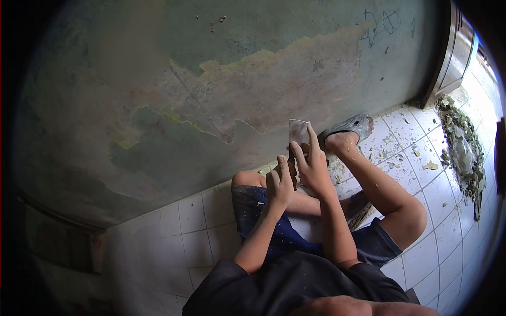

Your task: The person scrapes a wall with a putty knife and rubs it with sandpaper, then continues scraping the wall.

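A scraper [298,131] with a wide flat blade and a dark handle is held up in front of the wall, its blade pointing at the wall. My left hand [280,185] is wrapped round the handle, with the thumb lying along it. Higher up, my right hand [314,167] grips the scraper near the blade, and its index finger is stretched along the blade's right edge. The green painted wall [211,31] has a large patch of bare plaster [284,73] with ragged, peeled edges. Part of the handle is hidden by my fingers.
White floor tiles [390,134] are strewn with paint flakes. A heap of peeled paint [477,184] with a clear plastic bag [463,152] lies at the right, below a wooden door [450,58]. My foot in a grey clog [354,128] rests close to the wall.
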The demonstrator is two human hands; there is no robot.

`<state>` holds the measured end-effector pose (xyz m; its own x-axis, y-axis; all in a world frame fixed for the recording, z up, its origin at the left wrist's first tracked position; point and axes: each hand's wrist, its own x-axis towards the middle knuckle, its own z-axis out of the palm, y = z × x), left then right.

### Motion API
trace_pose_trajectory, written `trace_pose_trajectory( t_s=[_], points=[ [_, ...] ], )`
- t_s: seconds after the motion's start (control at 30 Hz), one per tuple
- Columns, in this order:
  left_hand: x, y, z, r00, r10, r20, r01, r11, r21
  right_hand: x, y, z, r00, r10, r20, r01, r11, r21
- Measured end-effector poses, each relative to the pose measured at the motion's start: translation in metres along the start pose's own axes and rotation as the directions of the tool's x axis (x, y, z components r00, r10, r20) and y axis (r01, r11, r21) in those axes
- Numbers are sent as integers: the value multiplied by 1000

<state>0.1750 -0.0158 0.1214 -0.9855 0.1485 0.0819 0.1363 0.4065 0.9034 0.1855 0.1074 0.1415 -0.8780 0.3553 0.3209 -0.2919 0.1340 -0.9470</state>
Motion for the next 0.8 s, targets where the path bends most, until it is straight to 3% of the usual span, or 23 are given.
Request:
trace_pose_trajectory(
  t_s=[0.07, 0.1, 0.13, 0.2, 0.3, 0.33, 0.37, 0.4, 0.47, 0.57, 0.6, 0.73, 0.77, 0.8],
  points=[
    [-5, -2, -3, 1000, -3, -30, 3, 1000, -17, -4, 1, 8, 995, 42, 90, -57, 983, 173],
    [-8, 3, -4, 998, 19, -65, -27, 993, -119, -6, 3, 11, 995, 40, 89, -54, 985, 166],
    [-9, 6, -5, 994, 39, -102, -61, 973, -221, -7, 4, 15, 980, 55, 192, -91, 979, 181],
    [-7, 7, -8, 987, 59, -148, -94, 965, -245, -12, -10, 21, 939, 84, 334, -171, 956, 240],
    [-4, 4, -16, 978, 59, -201, -113, 958, -265, -16, -8, 37, 936, 37, 349, -173, 915, 365],
    [-2, 4, -16, 966, 66, -251, -140, 947, -288, -16, -5, 37, 925, 93, 369, -225, 916, 331],
    [0, 1, -17, 952, 71, -299, -167, 936, -310, -17, -2, 43, 928, 94, 360, -217, 922, 320],
    [-1, -10, -33, 996, -29, -87, 3, 957, -292, -17, 1, 49, 963, 96, 252, -171, 940, 296],
    [6, -29, -32, 995, -29, -99, -6, 942, -337, -16, 16, 61, 998, 34, 51, -44, 976, 212],
    [15, -61, -31, 989, -131, -73, 85, 891, -446, -10, 6, 64, 990, 114, -86, -97, 979, 180],
    [18, -70, -32, 989, -137, -58, 95, 881, -464, -2, -1, 66, 986, 130, -100, -104, 966, 235],
    [26, -84, -37, 991, -131, -19, 107, 879, -465, 38, -38, 62, 992, 112, -55, -103, 985, 137],
    [29, -84, -37, 991, -134, -9, 114, 876, -469, 54, -47, 65, 988, -120, -97, 114, 992, -58],
    [32, -82, -39, 995, -98, -23, 75, 877, -475, 69, -56, 68, 934, -346, -92, 314, 915, -255]
  ],
)
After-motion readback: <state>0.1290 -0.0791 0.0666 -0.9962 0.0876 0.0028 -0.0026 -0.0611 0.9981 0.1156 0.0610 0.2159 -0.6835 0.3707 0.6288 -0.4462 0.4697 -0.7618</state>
